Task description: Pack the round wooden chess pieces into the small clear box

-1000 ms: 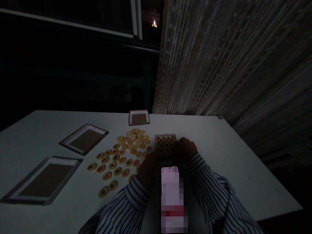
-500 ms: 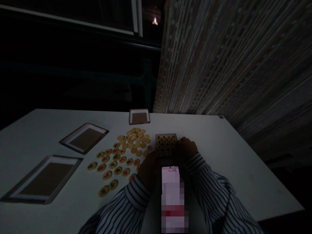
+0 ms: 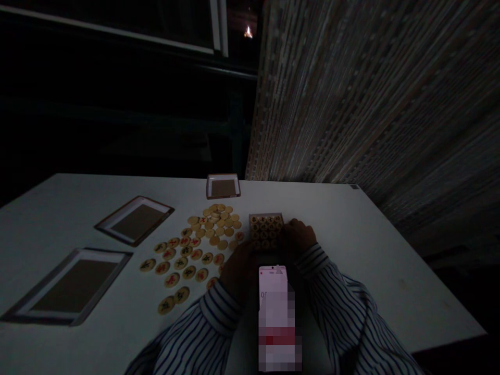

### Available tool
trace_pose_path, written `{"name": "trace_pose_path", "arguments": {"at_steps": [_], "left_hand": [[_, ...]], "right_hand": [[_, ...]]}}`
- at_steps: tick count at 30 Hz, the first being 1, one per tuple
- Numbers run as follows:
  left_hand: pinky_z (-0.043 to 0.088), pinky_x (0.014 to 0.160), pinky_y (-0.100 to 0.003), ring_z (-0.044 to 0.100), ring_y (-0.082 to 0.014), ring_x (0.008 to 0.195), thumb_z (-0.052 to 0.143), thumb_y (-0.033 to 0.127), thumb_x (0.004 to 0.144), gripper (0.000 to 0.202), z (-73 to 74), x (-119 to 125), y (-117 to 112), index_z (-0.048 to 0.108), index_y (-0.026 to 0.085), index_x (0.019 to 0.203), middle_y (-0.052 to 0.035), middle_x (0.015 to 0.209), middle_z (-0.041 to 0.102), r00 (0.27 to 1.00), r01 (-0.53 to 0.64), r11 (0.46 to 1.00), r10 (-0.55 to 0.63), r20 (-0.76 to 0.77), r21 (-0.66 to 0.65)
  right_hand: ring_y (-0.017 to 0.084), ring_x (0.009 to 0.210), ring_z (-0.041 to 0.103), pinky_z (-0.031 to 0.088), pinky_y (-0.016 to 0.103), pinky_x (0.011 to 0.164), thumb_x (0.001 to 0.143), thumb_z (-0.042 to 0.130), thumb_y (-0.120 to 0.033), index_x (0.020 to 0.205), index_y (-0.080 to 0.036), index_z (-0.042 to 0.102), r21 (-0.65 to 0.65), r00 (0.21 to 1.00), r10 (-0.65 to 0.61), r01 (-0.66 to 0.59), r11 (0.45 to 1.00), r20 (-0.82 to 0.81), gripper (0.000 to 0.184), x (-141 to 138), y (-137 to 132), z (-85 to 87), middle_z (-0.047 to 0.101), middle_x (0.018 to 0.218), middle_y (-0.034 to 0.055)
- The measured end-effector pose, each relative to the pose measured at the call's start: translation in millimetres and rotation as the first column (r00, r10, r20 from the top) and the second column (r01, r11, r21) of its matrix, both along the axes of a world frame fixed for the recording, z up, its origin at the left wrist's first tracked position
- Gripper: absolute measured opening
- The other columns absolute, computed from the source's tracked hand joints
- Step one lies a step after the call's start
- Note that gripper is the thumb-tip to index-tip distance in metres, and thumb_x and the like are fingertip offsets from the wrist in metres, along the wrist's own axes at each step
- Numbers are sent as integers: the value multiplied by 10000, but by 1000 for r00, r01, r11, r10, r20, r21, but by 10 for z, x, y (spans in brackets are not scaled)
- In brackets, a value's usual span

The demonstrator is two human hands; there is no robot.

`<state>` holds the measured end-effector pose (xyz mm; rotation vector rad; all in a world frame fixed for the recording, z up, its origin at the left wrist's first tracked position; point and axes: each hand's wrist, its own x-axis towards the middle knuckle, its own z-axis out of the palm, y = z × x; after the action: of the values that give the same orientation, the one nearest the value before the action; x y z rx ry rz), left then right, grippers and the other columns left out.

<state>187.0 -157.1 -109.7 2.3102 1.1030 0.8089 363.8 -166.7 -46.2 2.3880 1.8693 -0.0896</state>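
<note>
A small rectangular box (image 3: 266, 214) filled with rows of round Chinese chess pieces (image 3: 265, 227) sits on the white table in front of me. My right hand (image 3: 299, 235) is closed at its right side, fingers curled against the edge. At the near left corner, my left hand (image 3: 239, 264) is closed on the box, its fingertips dim and partly hidden. Left of the box lie many loose chess pieces (image 3: 180, 262), some with red or black characters up, others (image 3: 221, 223) plain side up. Below the hands is a lit phone (image 3: 273, 284), screen up.
A small shallow tray or lid (image 3: 223, 197) lies at the table's back edge. Two larger ones, a middle tray (image 3: 135, 242) and a near tray (image 3: 74, 322), lie at the left. A string curtain (image 3: 320, 104) hangs behind the white table (image 3: 390, 271). The room is dark.
Both hands stay at the box with only a slight shift of the fingers. The loose pieces and trays have not moved.
</note>
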Motion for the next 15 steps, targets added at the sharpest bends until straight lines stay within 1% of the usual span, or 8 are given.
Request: {"name": "trace_pose_path", "arguments": {"at_steps": [3, 7, 11, 15], "left_hand": [[457, 856, -396, 527, -212, 1005, 381, 212, 781, 334, -57, 13, 12, 523, 138, 1075, -113, 1064, 574, 999, -38, 999, 38, 16, 5], [470, 836, -406, 536, -224, 992, 396, 222, 771, 331, -94, 20, 20, 538, 154, 1062, -103, 1049, 584, 998, -40, 999, 40, 39, -6], [462, 848, -413, 536, -225, 996, 380, 230, 785, 328, -39, 11, 8, 540, 154, 1061, -101, 1049, 588, 998, -47, 999, 48, 41, -9], [461, 856, -391, 538, -208, 1000, 386, 219, 787, 335, 20, -3, -3, 519, 160, 1089, -93, 1062, 585, 1000, -20, 1000, 20, 10, -13]], "right_hand": [[210, 935, 506, 381, 337, 730, 818, 400, -340, 949, -215, 588, 0, 1000, -2, 2, 1000, -1, 261, -4, -4, 12, 543, 1006, 93], [199, 897, 532, 396, 312, 701, 810, 408, -386, 1005, -227, 572, 61, 999, -5, 7, 998, -42, 300, 65, -67, -1, 563, 984, 83], [145, 785, 566, 415, 256, 664, 797, 433, -391, 1083, -193, 535, 117, 975, 14, 13, 993, -223, 363, 236, -207, -122, 594, 964, 73], [139, 763, 572, 438, 265, 695, 775, 465, -340, 1137, -154, 505, 142, 917, 62, -6, 990, -395, 409, 386, -335, -317, 618, 925, 61]]}}
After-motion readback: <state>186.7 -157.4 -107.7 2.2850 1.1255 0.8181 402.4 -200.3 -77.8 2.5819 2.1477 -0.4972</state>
